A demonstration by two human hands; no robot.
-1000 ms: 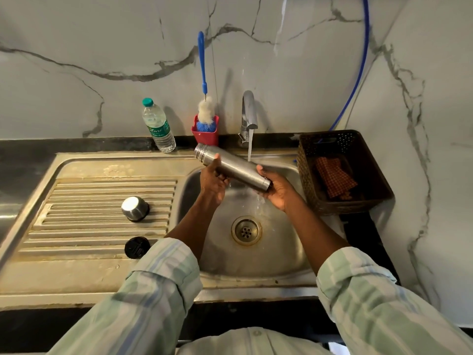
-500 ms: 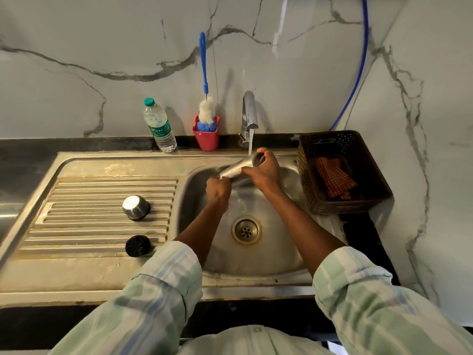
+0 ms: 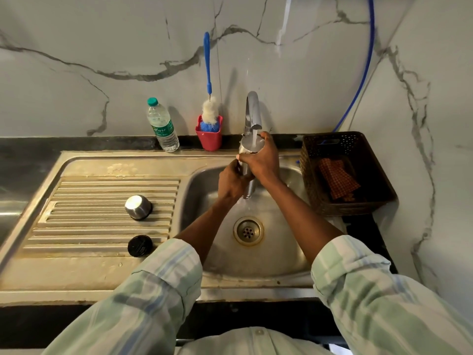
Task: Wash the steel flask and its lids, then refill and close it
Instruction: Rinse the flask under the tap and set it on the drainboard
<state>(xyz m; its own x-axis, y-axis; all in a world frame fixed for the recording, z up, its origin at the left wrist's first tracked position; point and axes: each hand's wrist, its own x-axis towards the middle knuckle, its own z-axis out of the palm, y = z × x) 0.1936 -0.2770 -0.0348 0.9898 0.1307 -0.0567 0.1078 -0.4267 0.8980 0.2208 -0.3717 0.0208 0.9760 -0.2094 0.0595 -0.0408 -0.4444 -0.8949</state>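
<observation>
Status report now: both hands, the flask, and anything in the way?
Left hand and right hand both grip the steel flask, upright under the running tap. Steel cap and black lid on the drainboard. Nothing in the way.

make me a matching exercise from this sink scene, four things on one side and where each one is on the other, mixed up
Things:
1. steel flask
2. steel cap
3. checked cloth
4. bottle brush

Places:
A. in the red cup by the wall
B. under the running tap, held by both hands
C. on the ribbed drainboard
D. in the brown basket

Pairs: 1-B, 2-C, 3-D, 4-A
</observation>
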